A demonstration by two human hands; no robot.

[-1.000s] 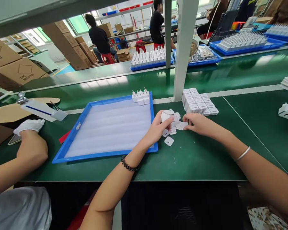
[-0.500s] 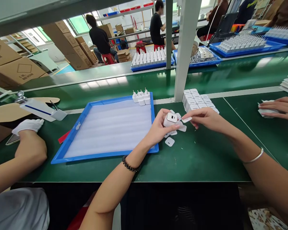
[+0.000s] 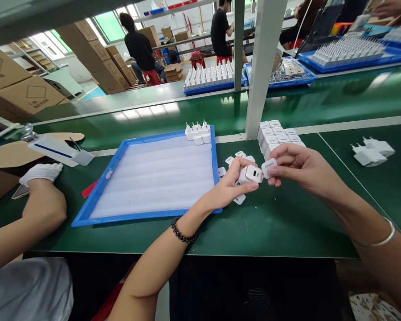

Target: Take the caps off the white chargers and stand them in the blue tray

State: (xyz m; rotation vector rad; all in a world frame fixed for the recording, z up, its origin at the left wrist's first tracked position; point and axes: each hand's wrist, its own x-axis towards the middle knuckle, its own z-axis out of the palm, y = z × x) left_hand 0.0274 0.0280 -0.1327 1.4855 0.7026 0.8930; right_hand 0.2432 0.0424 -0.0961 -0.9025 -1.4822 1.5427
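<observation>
My left hand [image 3: 232,185] is closed around a white USB charger [image 3: 250,174], its port face turned to the right. Between the thumb and fingers of my right hand [image 3: 296,169] is a small white square plate [image 3: 269,168] with rounded corners, held close beside the charger's port face. Whether plate and charger touch I cannot tell. Several loose plates [image 3: 239,199] lie on the green table around and partly behind my left hand. Just beyond my right hand stands a block of stacked white chargers [image 3: 270,133], partly covered by my fingers.
Left of my hands lies a blue-rimmed tray [image 3: 133,219] with several plug chargers [image 3: 198,133] in its far right corner. More chargers [image 3: 372,151] lie at right. A post [image 3: 262,71] rises behind the table. A co-worker's gloved hand [image 3: 42,173] rests at left.
My right hand has turned the plate to face me, and the charger in my left hand has shifted right. The other person's hand at right has gone, leaving chargers on the table.
</observation>
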